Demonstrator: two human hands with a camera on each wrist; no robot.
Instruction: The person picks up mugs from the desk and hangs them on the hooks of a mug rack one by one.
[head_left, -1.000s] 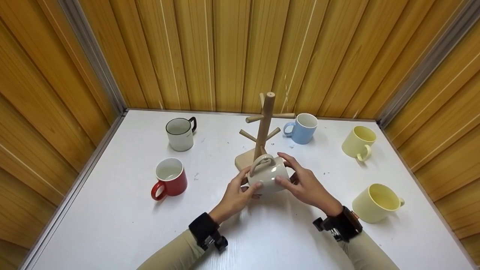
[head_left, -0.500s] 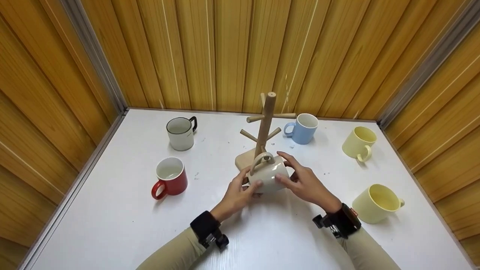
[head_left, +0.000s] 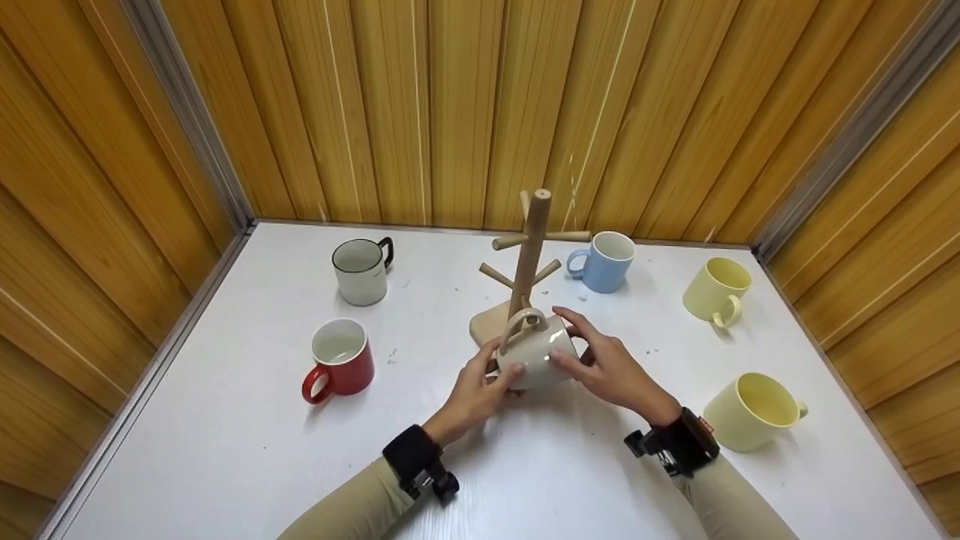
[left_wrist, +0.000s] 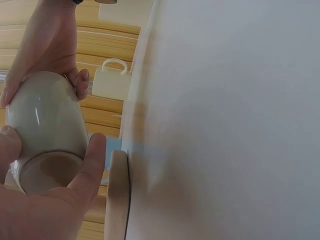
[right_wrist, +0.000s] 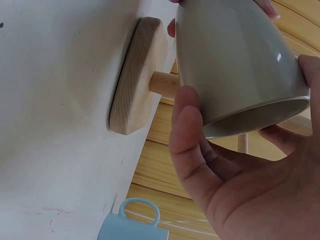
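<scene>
A glossy off-white mug (head_left: pixel 538 364) is held tilted on its side between both hands, close in front of a wooden mug tree (head_left: pixel 531 251). Its handle (head_left: pixel 511 328) points up toward the tree, and a low peg's end (head_left: pixel 532 319) shows inside the handle loop. My left hand (head_left: pixel 470 394) grips the base end, thumb on the near side; the recessed base (left_wrist: pixel 47 172) faces that palm in the left wrist view. At the open end, my right hand (head_left: pixel 619 371) holds the mug by its rim (right_wrist: pixel 260 117), fingers on the far side.
On the white table (head_left: pixel 225 450) stand a black-rimmed white mug (head_left: pixel 361 277) and a red mug (head_left: pixel 352 369) at left. A blue mug (head_left: pixel 606 266) sits behind the tree; two yellow mugs (head_left: pixel 709 296) are at right. Wood-patterned walls (head_left: pixel 450 112) enclose the table's back and sides.
The peg's end shows more plainly inside the mug's handle loop than a second ago. Both hands keep their hold and have hardly moved.
</scene>
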